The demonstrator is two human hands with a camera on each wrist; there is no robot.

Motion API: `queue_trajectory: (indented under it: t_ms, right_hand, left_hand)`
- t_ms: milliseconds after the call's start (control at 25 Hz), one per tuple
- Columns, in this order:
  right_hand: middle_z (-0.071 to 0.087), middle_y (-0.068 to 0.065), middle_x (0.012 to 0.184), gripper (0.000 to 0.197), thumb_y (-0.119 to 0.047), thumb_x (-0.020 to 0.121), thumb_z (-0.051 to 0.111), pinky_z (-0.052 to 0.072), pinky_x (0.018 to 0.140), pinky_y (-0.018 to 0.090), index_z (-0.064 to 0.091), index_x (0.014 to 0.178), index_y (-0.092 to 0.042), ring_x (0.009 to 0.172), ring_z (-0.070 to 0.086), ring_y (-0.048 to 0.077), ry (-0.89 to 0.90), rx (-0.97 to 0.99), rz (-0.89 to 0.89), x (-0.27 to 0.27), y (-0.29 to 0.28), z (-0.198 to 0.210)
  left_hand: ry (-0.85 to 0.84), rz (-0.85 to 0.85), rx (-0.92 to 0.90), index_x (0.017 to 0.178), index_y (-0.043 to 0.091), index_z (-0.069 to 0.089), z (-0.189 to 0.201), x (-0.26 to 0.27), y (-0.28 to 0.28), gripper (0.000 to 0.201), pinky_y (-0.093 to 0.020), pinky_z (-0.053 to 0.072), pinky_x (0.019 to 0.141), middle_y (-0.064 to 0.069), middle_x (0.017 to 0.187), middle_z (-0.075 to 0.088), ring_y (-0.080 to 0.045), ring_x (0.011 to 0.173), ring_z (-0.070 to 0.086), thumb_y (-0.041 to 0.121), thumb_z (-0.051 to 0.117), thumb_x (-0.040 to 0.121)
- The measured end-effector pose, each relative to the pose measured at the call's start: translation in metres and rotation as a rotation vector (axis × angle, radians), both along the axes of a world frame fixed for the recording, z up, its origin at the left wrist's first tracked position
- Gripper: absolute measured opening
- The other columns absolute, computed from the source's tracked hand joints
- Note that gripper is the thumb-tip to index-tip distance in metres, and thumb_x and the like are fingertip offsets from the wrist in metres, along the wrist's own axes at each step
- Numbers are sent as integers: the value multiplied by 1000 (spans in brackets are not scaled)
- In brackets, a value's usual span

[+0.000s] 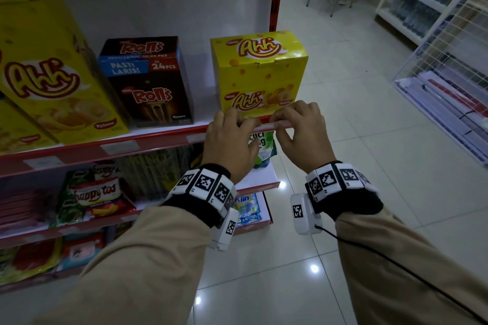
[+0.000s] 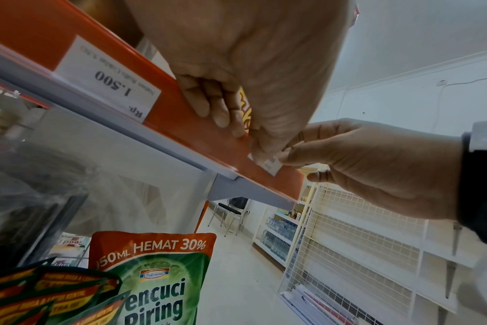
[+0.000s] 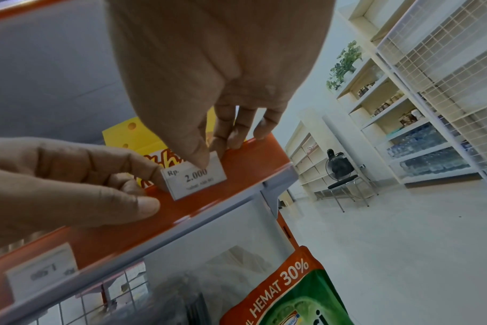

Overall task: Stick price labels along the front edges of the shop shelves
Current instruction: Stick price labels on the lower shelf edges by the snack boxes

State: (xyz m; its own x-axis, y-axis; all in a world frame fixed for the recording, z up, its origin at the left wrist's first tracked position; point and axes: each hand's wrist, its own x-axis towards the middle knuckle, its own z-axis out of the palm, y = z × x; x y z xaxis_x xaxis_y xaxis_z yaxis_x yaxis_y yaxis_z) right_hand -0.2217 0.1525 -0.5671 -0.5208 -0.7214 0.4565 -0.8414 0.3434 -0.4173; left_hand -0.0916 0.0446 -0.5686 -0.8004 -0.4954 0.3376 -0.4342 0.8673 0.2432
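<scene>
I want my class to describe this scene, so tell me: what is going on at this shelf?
A person is fitting a small white paper price label, printed Rp. 2.000, onto the red front edge of the shop shelf, just below a yellow cardboard snack box. The left hand pinches the label's left end while the right hand presses its top with the thumb. Another white label, reading 1.500, already sits further along.
</scene>
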Motion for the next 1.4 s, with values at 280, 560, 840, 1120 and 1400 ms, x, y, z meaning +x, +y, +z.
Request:
queue_trajectory:
  t_ms: [280, 560, 840, 1120, 1400]
  right_hand:
    - [60, 10, 99, 8, -16, 86, 62, 42, 69, 43, 67, 91, -13, 90, 49, 34, 168, 99, -10, -2, -1, 1]
    - [61, 9, 100, 10, -17, 90, 59, 42, 69, 45, 68, 94, -13, 90, 49, 35, 171, 104, -14, -1, 1, 0]
    - [61, 9, 100, 11, -16, 89, 59, 42, 69, 44, 67, 96, -15, 93, 49, 34, 145, 72, -15, -1, 1, -1]
    - [59, 10, 100, 12, -16, 88, 59, 42, 71, 42, 67, 97, -14, 95, 47, 35, 125, 54, -22, -1, 2, -5]
    - [57, 10, 106, 24, -13, 81, 61, 41, 74, 41, 64, 105, -15, 101, 45, 34, 68, 71, -37, 6, 8, 0]
  left_hand:
    - [-53, 11, -75, 119, 24, 54, -1, -1, 3, 35, -36, 32, 81, -6, 104, 43, -26, 98, 39, 30, 59, 85]
    - [-81, 19, -101, 121, 23, 56, 0, 0, 4, 34, -38, 34, 82, -6, 106, 44, -27, 101, 40, 27, 56, 87]
    - [-120, 19, -89, 123, 22, 51, 1, 0, 4, 44, -37, 31, 80, -9, 110, 43, -30, 102, 39, 16, 58, 80]
    - [-151, 41, -70, 123, 19, 50, 2, -1, 7, 48, -39, 33, 84, -9, 113, 43, -30, 105, 39, 19, 61, 76]
    - [-94, 28, -72, 118, 15, 54, 8, 6, 7, 41, -39, 35, 87, -7, 117, 50, -29, 105, 44, 7, 54, 78]
